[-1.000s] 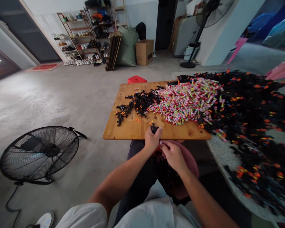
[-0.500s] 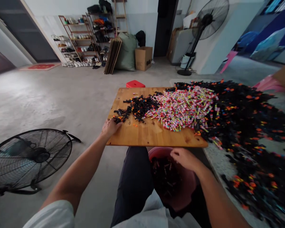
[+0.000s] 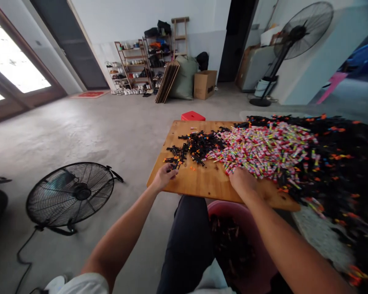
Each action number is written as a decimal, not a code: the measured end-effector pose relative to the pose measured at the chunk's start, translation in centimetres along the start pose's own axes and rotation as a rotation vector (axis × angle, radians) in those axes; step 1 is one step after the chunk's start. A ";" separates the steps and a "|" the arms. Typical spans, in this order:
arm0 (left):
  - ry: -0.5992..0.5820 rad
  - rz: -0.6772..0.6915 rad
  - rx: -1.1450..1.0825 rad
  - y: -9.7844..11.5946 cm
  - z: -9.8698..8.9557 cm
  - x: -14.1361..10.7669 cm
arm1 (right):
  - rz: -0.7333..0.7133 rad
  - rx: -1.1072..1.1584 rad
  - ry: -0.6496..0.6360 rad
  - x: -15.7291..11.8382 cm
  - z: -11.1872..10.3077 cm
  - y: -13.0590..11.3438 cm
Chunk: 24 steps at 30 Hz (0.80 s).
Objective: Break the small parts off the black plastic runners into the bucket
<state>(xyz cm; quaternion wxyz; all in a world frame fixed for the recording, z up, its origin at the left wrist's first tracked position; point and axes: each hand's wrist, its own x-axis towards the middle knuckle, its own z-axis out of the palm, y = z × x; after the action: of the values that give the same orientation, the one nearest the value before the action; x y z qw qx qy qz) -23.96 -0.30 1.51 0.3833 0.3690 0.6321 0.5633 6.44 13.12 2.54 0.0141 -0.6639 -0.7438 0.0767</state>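
My left hand [image 3: 164, 177] is at the left front of the wooden board [image 3: 199, 181], its fingers closed round a small black toy gun [image 3: 177, 165] with orange bits. Just beyond it spreads a loose heap of similar black toy guns [image 3: 202, 145]. My right hand [image 3: 243, 180] reaches over the board's front edge to the near side of a pile of small pink-and-yellow tubes [image 3: 266, 145]. Its fingers are curled down at the pile, and what is between them is hidden. Below the board, a pink tub [image 3: 263, 253] holds dark pieces with some tubes among them.
A big mass of black toy guns [image 3: 349, 163] lies right of the board. One floor fan [image 3: 81, 192] stands at left, with a standing fan [image 3: 297, 32] at back right. A red stool [image 3: 193, 116] is behind the board; shoe racks [image 3: 133, 63] line the wall.
My right hand has risen from over the tub to the tube pile. My left hand has moved from the board's left edge onto a toy gun. The view has swung left.
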 end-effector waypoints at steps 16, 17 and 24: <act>0.111 -0.181 -0.572 -0.3 8.8 -2.6 | -0.027 0.034 0.072 -0.6 0.4 -1.9; 0.130 -0.173 -0.575 -0.3 9.2 -2.6 | -0.035 0.031 0.072 -0.5 0.4 -2.3; 0.177 -0.155 -0.693 0.5 10.4 -2.7 | -0.071 0.034 0.028 0.1 1.2 -3.3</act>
<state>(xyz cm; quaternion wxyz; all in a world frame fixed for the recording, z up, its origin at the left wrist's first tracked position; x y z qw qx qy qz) -13.41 1.76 1.47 0.4708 0.1179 0.4606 0.7431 3.07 12.74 1.80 0.0385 -0.6377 -0.7652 0.0794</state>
